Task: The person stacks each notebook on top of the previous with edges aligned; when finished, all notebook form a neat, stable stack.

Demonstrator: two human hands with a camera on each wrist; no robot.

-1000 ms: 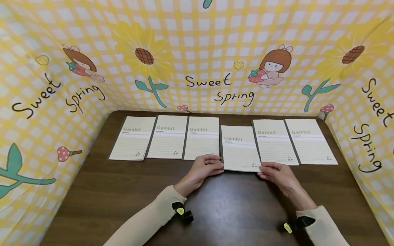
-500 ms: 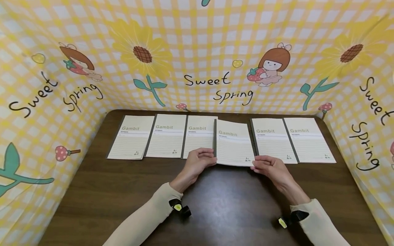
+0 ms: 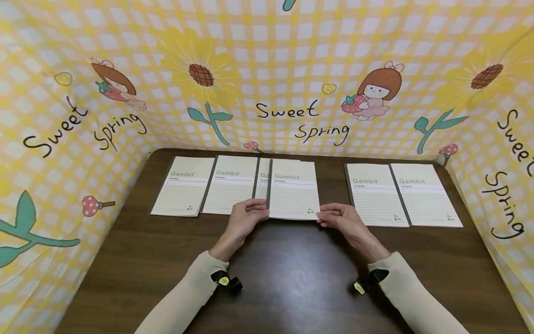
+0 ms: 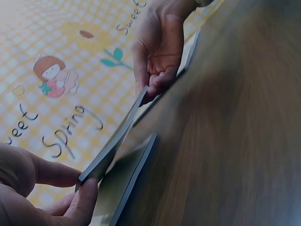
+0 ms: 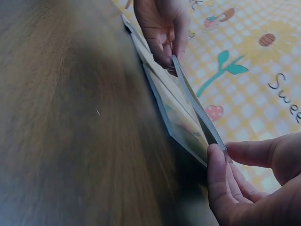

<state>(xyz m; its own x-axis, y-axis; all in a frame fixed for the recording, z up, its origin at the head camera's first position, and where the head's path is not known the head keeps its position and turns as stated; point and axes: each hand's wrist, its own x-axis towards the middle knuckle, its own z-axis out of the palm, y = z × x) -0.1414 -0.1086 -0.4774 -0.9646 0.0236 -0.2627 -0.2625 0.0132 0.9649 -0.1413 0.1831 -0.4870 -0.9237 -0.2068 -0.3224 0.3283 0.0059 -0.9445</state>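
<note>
We pinch one notebook [image 3: 294, 195] between thumb and fingers at its near edge, the left hand [image 3: 245, 218] at the near left corner and the right hand [image 3: 344, 222] at the near right. A second ago we had it between the third notebook [image 3: 262, 181] from the left and the right pair [image 3: 373, 197]. We have since carried it left; now it is raised over the third notebook, covering most of it, and table [image 3: 331, 181] shows between it and the right pair.

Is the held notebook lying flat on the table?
No: the left wrist view shows the held notebook raised above another notebook, with a gap at its near edge.
</note>
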